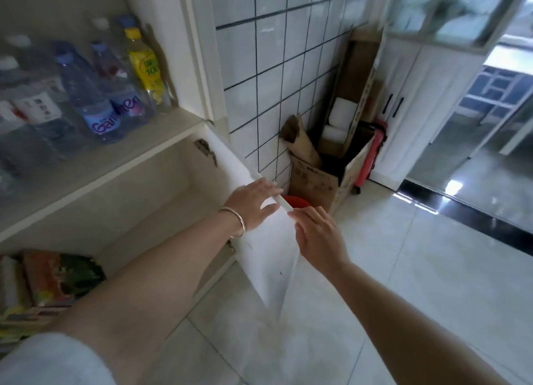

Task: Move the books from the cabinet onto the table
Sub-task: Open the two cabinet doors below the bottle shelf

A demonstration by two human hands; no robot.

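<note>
A stack of colourful books (49, 283) lies in the lower compartment of the white cabinet (161, 180), at the lower left, partly hidden by my left forearm. The white cabinet door (268, 258) stands swung open to the right. My left hand (253, 203), with a metal bangle on the wrist, rests flat on the door's inner face near its top edge. My right hand (317, 234) touches the door's outer edge, fingers loosely curled. Neither hand holds a book.
Several plastic bottles (98, 102) stand on the shelf above. A tiled wall (274, 76) is beyond the door. Cardboard boxes (323, 177), a red bucket (297, 201) and a red trolley (375, 151) crowd the corner. White cupboards (409, 102) and glossy tile floor (403, 283) lie to the right.
</note>
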